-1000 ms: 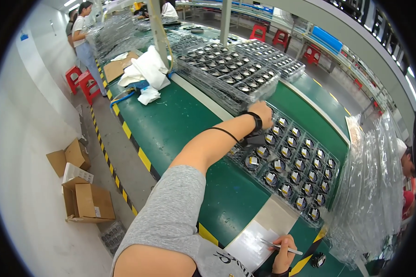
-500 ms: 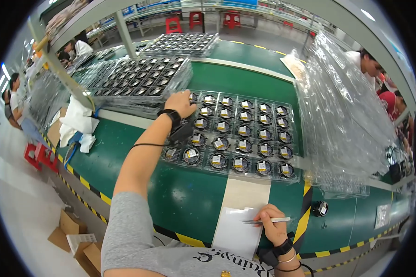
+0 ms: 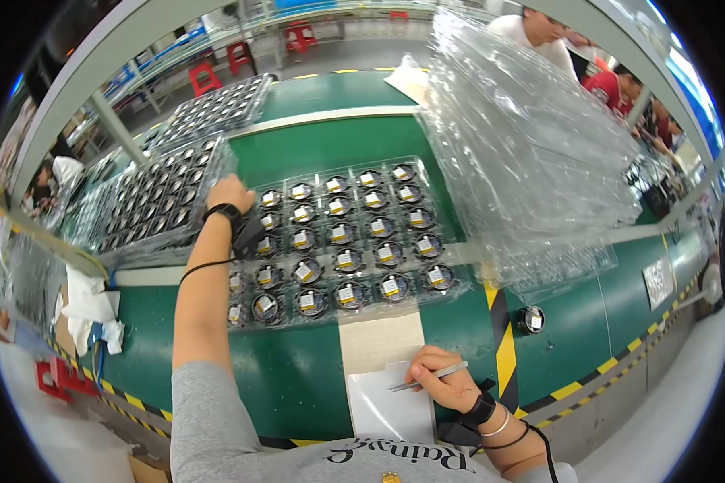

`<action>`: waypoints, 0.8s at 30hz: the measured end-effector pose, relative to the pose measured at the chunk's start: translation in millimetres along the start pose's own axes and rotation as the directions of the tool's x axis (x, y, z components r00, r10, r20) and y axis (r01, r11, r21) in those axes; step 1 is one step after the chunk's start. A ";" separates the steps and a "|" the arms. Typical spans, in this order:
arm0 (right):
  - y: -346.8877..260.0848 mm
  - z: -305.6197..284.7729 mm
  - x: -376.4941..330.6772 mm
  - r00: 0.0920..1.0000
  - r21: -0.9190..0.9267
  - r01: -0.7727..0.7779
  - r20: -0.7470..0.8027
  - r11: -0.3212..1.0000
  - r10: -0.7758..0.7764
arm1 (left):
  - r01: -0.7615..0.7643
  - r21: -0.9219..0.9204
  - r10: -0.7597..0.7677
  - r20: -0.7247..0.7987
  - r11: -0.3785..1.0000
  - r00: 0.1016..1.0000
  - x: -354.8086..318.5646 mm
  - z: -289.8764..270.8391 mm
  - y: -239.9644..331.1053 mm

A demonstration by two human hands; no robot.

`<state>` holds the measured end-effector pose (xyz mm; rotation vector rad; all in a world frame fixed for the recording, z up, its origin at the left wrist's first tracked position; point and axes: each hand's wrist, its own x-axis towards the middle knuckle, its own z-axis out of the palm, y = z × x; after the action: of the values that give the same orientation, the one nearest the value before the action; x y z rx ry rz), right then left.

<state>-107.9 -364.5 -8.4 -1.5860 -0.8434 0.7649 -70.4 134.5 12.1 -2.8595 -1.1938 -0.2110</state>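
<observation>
My left hand is stretched out over the far left corner of a clear plastic tray that holds several round black parts with pale labels; its fingers are curled at the tray's edge, next to a stack of filled trays. A black wrist strap with a cord sits on that arm. Near my body, my right hand holds a slim silver pen with its tip on a white sheet of paper that lies on the green table.
A tall heap of empty clear trays stands at the right. One loose round black part lies beside the yellow-black tape. More filled trays sit at the back left. White cloths hang at the left. Other people work behind.
The view has swung right and closer over the tray. My left hand has stayed at the tray's far left corner. My right hand still has the pen on the paper.
</observation>
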 end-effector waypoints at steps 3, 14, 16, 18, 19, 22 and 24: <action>1.1 2.8 -0.9 0.999 0.055 0.000 -0.038 0.998 0.002 | -0.056 0.063 0.056 0.001 0.996 0.998 6.6 3.8 -9.0; 14.2 -2.3 -3.8 0.977 -0.049 0.192 -0.085 0.980 -0.195 | -0.102 0.068 0.096 0.078 0.993 0.992 35.9 28.3 -41.7; 17.7 -1.5 -4.5 0.974 -0.034 0.197 -0.110 0.980 -0.200 | -0.123 0.045 0.121 0.056 0.991 0.991 36.3 32.4 -35.0; 18.2 0.0 -5.8 0.975 -0.028 0.193 -0.103 0.981 -0.195 | -0.153 0.006 0.153 -0.019 0.988 0.988 26.3 30.2 -31.6; 18.4 0.1 -6.5 0.977 -0.024 0.189 -0.095 0.982 -0.191 | -0.164 -0.036 0.160 -0.086 0.986 0.983 22.1 28.5 -27.1; 16.8 0.3 -6.4 0.976 -0.025 0.190 -0.103 0.982 -0.191 | -0.183 -0.072 0.169 -0.173 0.980 0.970 6.1 17.6 -16.4; 15.3 0.5 -7.1 0.977 -0.026 0.190 -0.097 0.981 -0.192 | -0.185 -0.090 0.162 -0.216 0.979 0.963 -3.3 7.6 -16.2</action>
<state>-110.2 -372.1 -23.3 -1.5185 -0.9163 0.5389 -83.3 144.2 3.8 -2.9225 -0.9150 -0.5689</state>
